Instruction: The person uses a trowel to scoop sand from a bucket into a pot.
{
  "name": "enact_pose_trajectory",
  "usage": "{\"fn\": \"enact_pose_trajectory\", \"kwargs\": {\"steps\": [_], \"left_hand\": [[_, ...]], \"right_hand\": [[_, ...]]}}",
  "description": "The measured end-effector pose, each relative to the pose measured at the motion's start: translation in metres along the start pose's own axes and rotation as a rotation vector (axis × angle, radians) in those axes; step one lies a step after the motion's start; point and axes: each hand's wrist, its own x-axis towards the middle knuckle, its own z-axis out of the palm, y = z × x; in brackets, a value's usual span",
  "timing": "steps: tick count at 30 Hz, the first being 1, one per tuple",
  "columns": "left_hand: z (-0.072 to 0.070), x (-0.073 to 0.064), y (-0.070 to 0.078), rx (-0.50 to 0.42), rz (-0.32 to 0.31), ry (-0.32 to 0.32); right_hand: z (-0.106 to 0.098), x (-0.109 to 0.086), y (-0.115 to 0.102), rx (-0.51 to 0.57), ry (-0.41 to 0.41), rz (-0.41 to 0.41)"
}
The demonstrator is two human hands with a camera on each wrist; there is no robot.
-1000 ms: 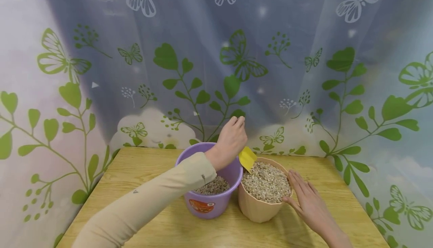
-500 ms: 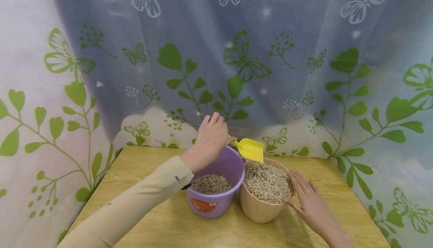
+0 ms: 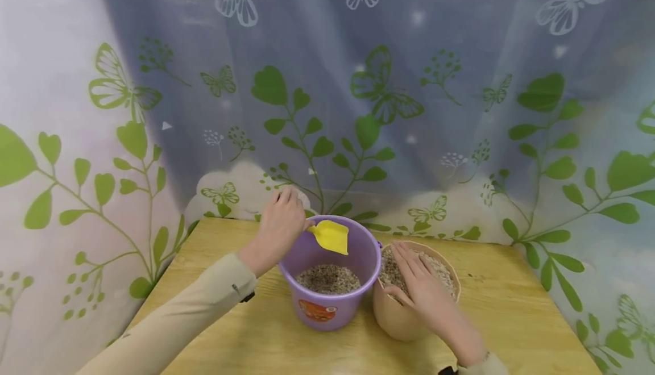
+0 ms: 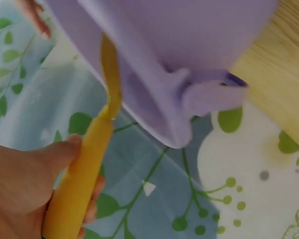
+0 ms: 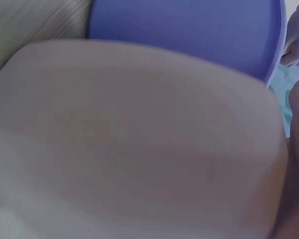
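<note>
My left hand (image 3: 280,224) grips the handle of a small yellow shovel (image 3: 331,236), its blade hanging over the mouth of a purple bucket (image 3: 348,307). Speckled gravel (image 3: 327,279) covers the bucket's bottom. In the left wrist view, thumb and fingers wrap the shovel's handle (image 4: 79,179), and its blade is seen edge-on against the bucket rim. Right of the bucket stands a peach-coloured pot (image 3: 396,318) filled high with similar gravel (image 3: 390,267). Over that pot lies my right hand (image 3: 425,292), fingers straight; whether it touches the gravel is unclear. The pot's wall (image 5: 139,144) fills much of the right wrist view.
Both containers stand side by side on a wooden table (image 3: 506,307). A few specks lie on the wood to the pot's right. A curtain (image 3: 317,79) printed with leaves and butterflies hangs behind the table. The bucket's side lug (image 4: 209,94) shows in the left wrist view.
My left hand has moved left, taking the shovel from the pot's gravel to above the bucket. My right hand has shifted from the pot's right side to over its top.
</note>
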Motion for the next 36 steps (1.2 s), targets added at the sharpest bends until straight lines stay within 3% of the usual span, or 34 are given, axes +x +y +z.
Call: {"fn": "enact_pose_trajectory", "kwargs": {"steps": [7,13,16,19,27,36], "left_hand": [[0.01,-0.001,0.016,0.202,0.173,-0.137],[0.012,-0.004,0.037,0.426,0.441,-0.315],[0.018,-0.004,0.043,0.466,0.507,-0.354],[0.026,-0.004,0.046,0.402,0.491,-0.359],[0.036,-0.011,0.044,0.178,0.374,-0.37],[0.041,-0.017,0.046,0.055,0.291,-0.373]], "right_hand": [[0.015,0.02,-0.012,0.009,-0.009,-0.036],[0.02,0.021,-0.012,0.025,-0.03,-0.004],[0.022,0.021,-0.011,0.029,-0.009,-0.01],[0.023,0.02,-0.011,0.032,0.006,-0.015],[0.023,0.02,-0.013,0.045,0.008,-0.005],[0.02,0.02,-0.016,0.074,-0.035,0.028]]}}
